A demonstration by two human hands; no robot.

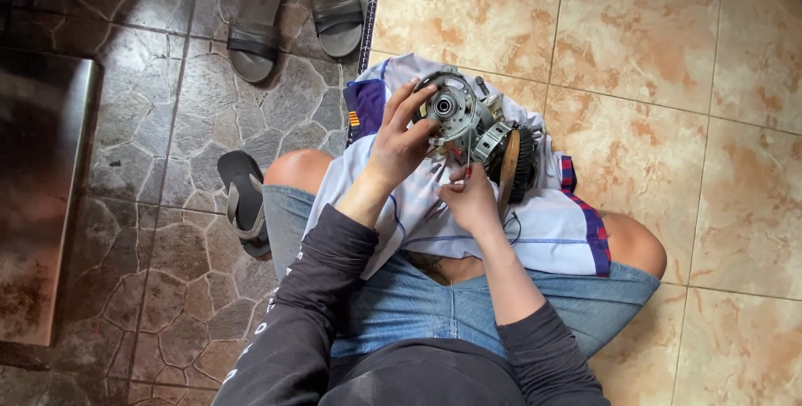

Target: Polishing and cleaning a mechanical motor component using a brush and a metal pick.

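I sit cross-legged on the floor with a white and purple cloth [551, 226] spread over my lap. On it lies a small electric motor assembly [468, 122] with a round grey metal housing and a dark finned part [520, 164] at its right. My left hand [399, 140] grips the round housing from the left, fingers curled over its rim. Just below the motor, my right hand [468, 197] pinches something small and thin; what it holds is too small to tell.
Beige glossy tiles [668, 55] cover the floor ahead and right. Dark stone paving [167, 122] lies to the left, with a pair of grey sandals [292, 13] at the top and a dark flip-flop [244, 201] by my left knee. A metal surface [42, 189] is at far left.
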